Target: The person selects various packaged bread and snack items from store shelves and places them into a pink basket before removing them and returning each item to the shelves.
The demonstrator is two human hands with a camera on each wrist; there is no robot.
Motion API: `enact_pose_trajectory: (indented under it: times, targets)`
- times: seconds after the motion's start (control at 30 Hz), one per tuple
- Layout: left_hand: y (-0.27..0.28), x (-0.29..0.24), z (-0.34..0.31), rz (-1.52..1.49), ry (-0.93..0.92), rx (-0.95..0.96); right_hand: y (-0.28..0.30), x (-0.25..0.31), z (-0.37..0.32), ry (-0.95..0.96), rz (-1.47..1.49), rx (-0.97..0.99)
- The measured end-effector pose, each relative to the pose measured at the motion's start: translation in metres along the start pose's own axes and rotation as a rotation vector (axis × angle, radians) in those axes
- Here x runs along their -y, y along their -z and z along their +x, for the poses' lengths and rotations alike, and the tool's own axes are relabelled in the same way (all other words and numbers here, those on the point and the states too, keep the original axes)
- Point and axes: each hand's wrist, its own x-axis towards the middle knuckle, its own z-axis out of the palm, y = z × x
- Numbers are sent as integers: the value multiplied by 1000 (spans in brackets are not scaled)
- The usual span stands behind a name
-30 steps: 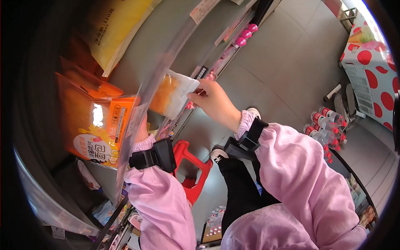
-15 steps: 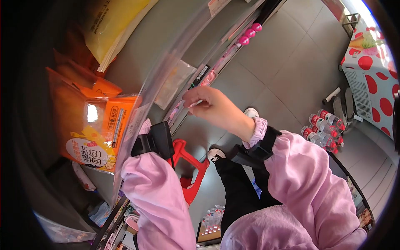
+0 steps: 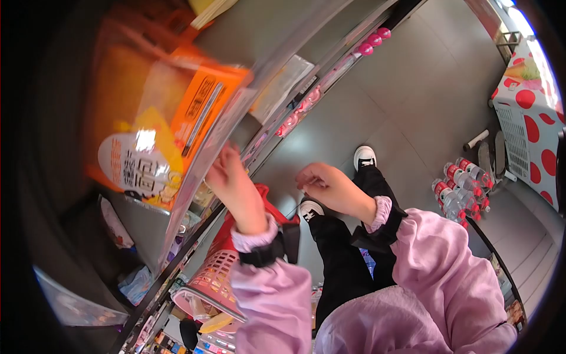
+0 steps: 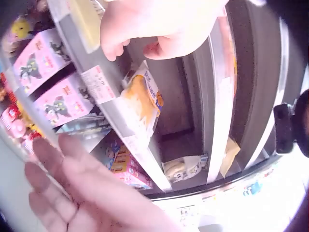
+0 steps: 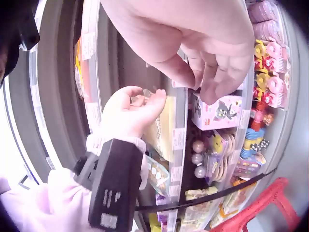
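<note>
My left hand [image 3: 236, 192] hovers beside the clear shelf edge in the head view. Its thumb and fingers hang apart with nothing between them in the left wrist view [image 4: 159, 26]. Farther right, over the floor, my right hand [image 3: 339, 192] has loosely bent fingers and is empty. A flat clear-and-white packet [image 3: 286, 88] lies on the lower shelf, touched by neither hand. Above and left of my left hand stands a large orange bread bag [image 3: 159, 124]. An orange-and-white packet [image 4: 144, 99] sits on a shelf below my left hand in the left wrist view.
A pink basket [image 3: 215, 274] with a red handle stands below the shelves, near my left sleeve. Bottles [image 3: 460, 189] stand on the floor at right, near a red-dotted cabinet [image 3: 527, 124]. Pink boxes [image 4: 63, 104] fill another shelf.
My right hand has let go of the flat packet and drawn back from the shelf. My left hand has come out from behind the clear shelf edge. The head view has shifted.
</note>
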Motion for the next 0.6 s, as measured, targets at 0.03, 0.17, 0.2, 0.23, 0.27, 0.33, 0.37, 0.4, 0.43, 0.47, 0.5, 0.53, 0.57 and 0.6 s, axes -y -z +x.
enact_pose_trajectory:
  times: [0.03, 0.17, 0.2, 0.23, 0.27, 0.33, 0.37, 0.4, 0.43, 0.47, 0.5, 0.53, 0.57, 0.6]
  targets:
    - [3, -2, -21, -35, 17, -17, -4, -5, -7, -39, 1, 13]
    - [36, 20, -95, -73, 221, -136, -27, -34, -37, -116, -11, 17]
    - [45, 24, -110, -96, 270, -161, -33, -39, -44, -98, -52, 32]
    - [55, 27, -124, -82, 293, -156, -38, -43, -49, -79, -93, 49]
    - [65, 29, -137, -68, 316, -153, -44, -47, -54, -92, -112, 60]
    - [84, 33, -161, -71, 287, -166, -61, -48, -65, -120, -146, 87]
    - [96, 31, -171, -75, 274, -159, -70, -49, -72, -146, -189, 123]
    - [109, 26, -180, -75, 264, -151, -80, -47, -78, -175, -229, 159]
    - [119, 21, -184, -82, 242, -146, -90, -43, -80, -191, -275, 198]
    - [127, 13, -191, -88, 208, -200, -103, -37, -85, -184, -305, 227]
    - [142, 5, -197, -64, 190, -168, -118, -33, -89, -156, -314, 247]
    - [160, -3, -204, -39, 170, -143, -134, -29, -94, -125, -325, 275]
    - [175, -11, -211, -11, 148, -123, -151, -25, -99, -92, -334, 309]
    - [186, -21, -215, 8, 124, -171, -168, -21, -106, -32, -333, 342]
